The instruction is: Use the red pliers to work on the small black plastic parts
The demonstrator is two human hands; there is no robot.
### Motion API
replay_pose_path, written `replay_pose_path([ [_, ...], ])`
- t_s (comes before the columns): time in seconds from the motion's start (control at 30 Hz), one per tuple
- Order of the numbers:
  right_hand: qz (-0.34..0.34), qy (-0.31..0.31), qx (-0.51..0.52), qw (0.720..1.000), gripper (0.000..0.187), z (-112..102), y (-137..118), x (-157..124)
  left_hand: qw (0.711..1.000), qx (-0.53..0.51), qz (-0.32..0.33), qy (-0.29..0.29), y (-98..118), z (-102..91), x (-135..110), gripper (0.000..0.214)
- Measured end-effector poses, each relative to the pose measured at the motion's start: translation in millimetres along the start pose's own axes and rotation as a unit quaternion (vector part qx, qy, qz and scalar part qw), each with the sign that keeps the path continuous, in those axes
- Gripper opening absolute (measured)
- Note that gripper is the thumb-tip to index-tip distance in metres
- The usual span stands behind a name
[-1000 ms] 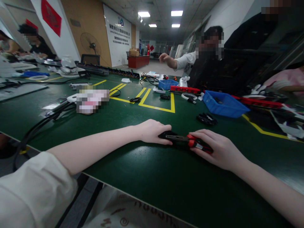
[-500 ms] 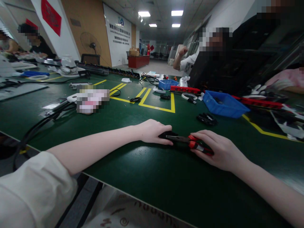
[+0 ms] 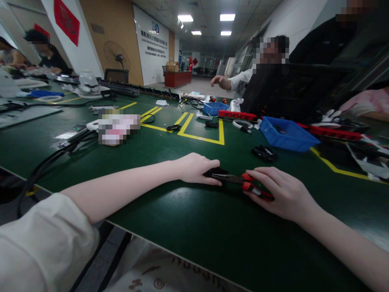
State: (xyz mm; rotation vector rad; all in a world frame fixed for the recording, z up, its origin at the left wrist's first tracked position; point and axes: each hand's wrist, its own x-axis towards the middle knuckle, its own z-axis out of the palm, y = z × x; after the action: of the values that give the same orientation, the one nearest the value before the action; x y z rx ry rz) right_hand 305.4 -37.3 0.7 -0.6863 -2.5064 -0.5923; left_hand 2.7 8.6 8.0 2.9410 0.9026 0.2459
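Observation:
Between thumb and fingers, my left hand [image 3: 197,168] grips a small black part [image 3: 215,172], low over the green table [image 3: 182,219]. My right hand [image 3: 281,192] is closed around the red and black handles of needle-nose pliers [image 3: 251,186]. The pliers' jaws point left and meet the black part beside my left fingertips; I cannot tell whether they are clamped on it. My fingers hide much of the part. Beyond my right hand lies a cluster of black pieces [image 3: 265,153].
A blue bin [image 3: 287,136] stands right, a smaller blue bin [image 3: 215,108] farther back. Yellow tape [image 3: 202,139] marks the table. Small black pieces [image 3: 211,124] lie near it. Dark cables [image 3: 57,152] run along the left. A co-worker's hand [image 3: 221,82] reaches across at the back.
My hands, the pliers and the black part have stayed almost still. The co-worker's raised hand at the back has come down and to the left, its fingers now stretched out.

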Motion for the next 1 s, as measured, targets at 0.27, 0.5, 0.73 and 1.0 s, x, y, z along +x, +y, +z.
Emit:
replay_pose_path([
  [0.27, 0.008, 0.001, 0.006, 1.000, 0.049, -0.3, 0.2, 0.3, 1.000, 0.003, -0.001, -0.003, 0.3, -0.4, 0.5, 0.047],
  [0.5, 0.014, -0.003, 0.004, 1.000, 0.048, -1.8, -0.6, 2.2, 1.000, 0.000, 0.006, -0.001, -0.3, -1.1, 0.4, 0.047],
  [0.73, -0.015, 0.007, -0.026, 1.000, 0.041, -2.8, -1.2, 4.7, 1.000, 0.005, 0.005, -0.009, 0.3, -1.8, 0.7, 0.050],
  [1.0, -0.013, 0.011, -0.020, 1.000, 0.044, -3.3, 0.2, 4.3, 1.000, 0.003, 0.006, -0.003, 0.5, -2.2, 0.8, 0.049],
])
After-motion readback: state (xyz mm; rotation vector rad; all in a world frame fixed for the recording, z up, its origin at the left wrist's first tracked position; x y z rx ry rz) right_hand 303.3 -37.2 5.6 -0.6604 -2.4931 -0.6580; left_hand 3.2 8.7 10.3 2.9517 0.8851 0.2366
